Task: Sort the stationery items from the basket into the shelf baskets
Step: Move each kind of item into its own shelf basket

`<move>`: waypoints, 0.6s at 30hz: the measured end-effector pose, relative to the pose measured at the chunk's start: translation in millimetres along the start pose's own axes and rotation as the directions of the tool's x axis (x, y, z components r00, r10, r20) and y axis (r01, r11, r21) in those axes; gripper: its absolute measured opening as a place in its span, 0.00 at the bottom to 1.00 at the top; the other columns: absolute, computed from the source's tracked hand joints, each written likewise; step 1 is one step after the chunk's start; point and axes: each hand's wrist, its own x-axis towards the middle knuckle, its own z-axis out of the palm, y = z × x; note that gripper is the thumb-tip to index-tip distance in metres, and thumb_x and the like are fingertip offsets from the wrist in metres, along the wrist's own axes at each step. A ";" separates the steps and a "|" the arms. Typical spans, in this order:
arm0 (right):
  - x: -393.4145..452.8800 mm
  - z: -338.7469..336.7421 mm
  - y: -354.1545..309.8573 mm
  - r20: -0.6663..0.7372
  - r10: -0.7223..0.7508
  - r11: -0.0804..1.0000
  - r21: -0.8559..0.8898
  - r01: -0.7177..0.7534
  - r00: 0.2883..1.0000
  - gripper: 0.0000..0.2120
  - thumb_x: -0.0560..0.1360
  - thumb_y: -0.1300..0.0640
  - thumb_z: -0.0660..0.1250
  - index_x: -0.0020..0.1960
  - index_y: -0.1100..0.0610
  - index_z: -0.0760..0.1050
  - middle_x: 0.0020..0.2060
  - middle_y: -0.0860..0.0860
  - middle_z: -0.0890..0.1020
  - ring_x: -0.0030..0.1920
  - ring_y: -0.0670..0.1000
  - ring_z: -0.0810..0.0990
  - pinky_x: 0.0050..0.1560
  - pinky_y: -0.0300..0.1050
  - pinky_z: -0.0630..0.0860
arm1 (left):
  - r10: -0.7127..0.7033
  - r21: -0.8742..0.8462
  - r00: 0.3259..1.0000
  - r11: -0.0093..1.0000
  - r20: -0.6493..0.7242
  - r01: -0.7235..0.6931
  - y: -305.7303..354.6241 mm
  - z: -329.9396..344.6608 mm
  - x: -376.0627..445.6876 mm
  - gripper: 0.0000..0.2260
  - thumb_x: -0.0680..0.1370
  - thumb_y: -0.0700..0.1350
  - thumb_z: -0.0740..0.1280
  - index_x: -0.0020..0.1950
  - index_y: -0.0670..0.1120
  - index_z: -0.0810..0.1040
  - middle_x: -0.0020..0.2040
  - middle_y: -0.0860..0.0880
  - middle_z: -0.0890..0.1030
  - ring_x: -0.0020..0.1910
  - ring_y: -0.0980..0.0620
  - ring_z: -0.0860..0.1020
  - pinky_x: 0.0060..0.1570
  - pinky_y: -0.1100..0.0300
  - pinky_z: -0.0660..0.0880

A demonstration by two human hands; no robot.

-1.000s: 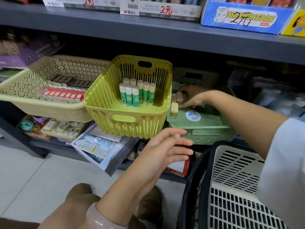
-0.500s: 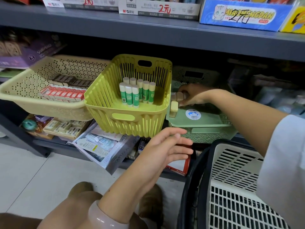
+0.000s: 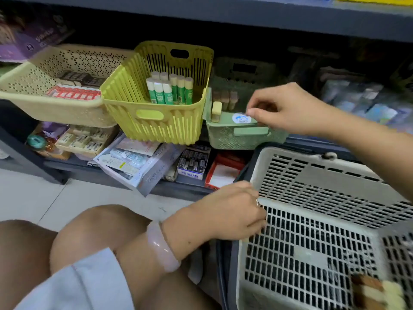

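The white slatted carry basket (image 3: 312, 175) stands at the lower right, with a few brown and cream stationery pieces (image 3: 375, 291) in its near corner. My left hand (image 3: 230, 211) grips the basket's left rim, fingers curled over the edge. My right hand (image 3: 286, 110) hovers over the front of the green shelf basket (image 3: 234, 137), fingers loosely bent, with nothing visible in them. Brown-capped sticks (image 3: 225, 97) and a cream one (image 3: 216, 110) stand inside that basket. The yellow-green basket (image 3: 156, 124) beside it holds upright green glue sticks (image 3: 169, 90).
A beige perforated basket (image 3: 33, 104) at the left holds red packs (image 3: 73, 93) and dark boxes. Below, a low shelf carries erasers (image 3: 85, 139), a grey packet box (image 3: 138, 162), batteries (image 3: 193, 163) and a red box (image 3: 223, 173). A grey shelf board (image 3: 268, 16) overhangs. My knees fill the lower left.
My right hand has drawn back out of the green basket to its front edge. My left hand dropped from below the yellow-green basket onto the white basket's rim. The view tilted down.
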 end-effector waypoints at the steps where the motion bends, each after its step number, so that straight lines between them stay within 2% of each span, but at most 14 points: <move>1: -17.3 3.4 -2.5 0.084 -0.017 1.000 0.013 0.016 0.996 0.09 0.74 0.51 0.62 0.44 0.53 0.78 0.32 0.43 0.78 0.34 0.43 0.76 0.38 0.32 0.69 | 0.005 0.027 1.000 1.000 0.015 -0.005 -1.0 -2.4 -2.1 0.15 0.80 0.48 0.54 0.46 0.44 0.78 0.40 0.46 0.80 0.48 0.46 0.74 0.58 0.56 0.61; 4: -57.0 23.2 5.1 0.287 -0.044 0.999 0.004 0.045 0.957 0.07 0.75 0.52 0.64 0.45 0.53 0.78 0.30 0.42 0.77 0.34 0.37 0.75 0.37 0.27 0.67 | -0.029 0.012 0.997 1.000 0.074 0.028 -7.9 -8.0 -9.0 0.15 0.80 0.47 0.56 0.44 0.43 0.78 0.36 0.44 0.79 0.47 0.44 0.75 0.59 0.54 0.64; 6: -76.9 42.2 14.5 0.416 -0.004 1.000 0.023 -0.007 0.909 0.05 0.76 0.54 0.64 0.47 0.54 0.78 0.33 0.43 0.78 0.34 0.40 0.75 0.39 0.33 0.70 | -0.096 0.067 0.987 0.994 0.128 0.088 -11.7 -9.2 -12.9 0.15 0.81 0.48 0.54 0.47 0.44 0.78 0.38 0.46 0.79 0.50 0.46 0.74 0.61 0.55 0.62; 7: -86.3 52.5 19.7 0.489 0.029 0.997 0.054 -0.063 0.872 0.05 0.76 0.54 0.63 0.48 0.54 0.77 0.34 0.44 0.77 0.34 0.41 0.75 0.40 0.38 0.70 | -0.131 0.116 0.980 0.987 0.149 0.115 -11.6 -9.5 -14.5 0.16 0.81 0.49 0.52 0.49 0.45 0.78 0.38 0.47 0.78 0.50 0.47 0.74 0.61 0.57 0.61; 9: -105.2 72.8 29.4 0.625 0.082 0.988 0.052 -0.146 0.776 0.07 0.77 0.54 0.62 0.51 0.55 0.76 0.34 0.44 0.75 0.34 0.42 0.72 0.40 0.39 0.68 | -0.208 0.200 0.964 0.964 0.168 0.174 -6.8 -9.5 -15.7 0.17 0.81 0.49 0.50 0.50 0.46 0.77 0.38 0.49 0.77 0.48 0.47 0.75 0.59 0.58 0.60; 11: -124.0 92.4 39.1 0.741 0.170 0.983 -0.083 -0.163 0.649 0.10 0.78 0.52 0.61 0.55 0.55 0.75 0.37 0.45 0.75 0.35 0.42 0.72 0.38 0.37 0.68 | -0.302 0.233 0.938 0.937 0.172 0.259 2.2 -9.4 -7.0 0.15 0.81 0.49 0.51 0.52 0.45 0.76 0.43 0.46 0.80 0.48 0.45 0.76 0.55 0.55 0.63; 13: -144.9 110.2 49.2 0.813 0.273 0.958 -0.182 -0.220 0.514 0.12 0.78 0.50 0.60 0.57 0.55 0.74 0.38 0.46 0.76 0.36 0.44 0.74 0.37 0.34 0.70 | -0.409 0.156 0.889 0.911 0.206 0.383 17.3 -5.2 12.5 0.15 0.81 0.50 0.53 0.57 0.44 0.74 0.51 0.43 0.79 0.50 0.43 0.76 0.47 0.54 0.65; 14: -154.8 117.6 54.1 0.827 0.323 0.938 -0.218 -0.267 0.459 0.13 0.78 0.50 0.59 0.57 0.56 0.73 0.39 0.47 0.77 0.37 0.46 0.76 0.39 0.36 0.73 | -0.423 0.091 0.872 0.906 0.247 0.414 28.0 -0.3 24.0 0.15 0.81 0.51 0.53 0.60 0.45 0.72 0.54 0.43 0.78 0.52 0.43 0.76 0.45 0.54 0.65; 16: -175.2 127.6 65.0 0.822 0.423 0.895 -0.314 -0.317 0.381 0.16 0.78 0.48 0.58 0.58 0.57 0.73 0.48 0.52 0.79 0.46 0.52 0.79 0.49 0.45 0.77 | -0.363 -0.084 0.857 0.904 0.365 0.419 48.6 11.6 42.6 0.17 0.80 0.53 0.54 0.64 0.47 0.71 0.58 0.44 0.76 0.55 0.45 0.75 0.46 0.54 0.68; 18: -197.2 130.3 76.2 0.794 0.514 0.853 -0.435 -0.289 0.323 0.20 0.79 0.46 0.56 0.61 0.60 0.72 0.54 0.55 0.78 0.52 0.54 0.77 0.51 0.46 0.73 | -0.307 -0.278 0.837 0.844 0.453 0.460 57.2 28.9 46.3 0.17 0.80 0.53 0.55 0.64 0.47 0.71 0.59 0.45 0.76 0.54 0.46 0.75 0.50 0.55 0.71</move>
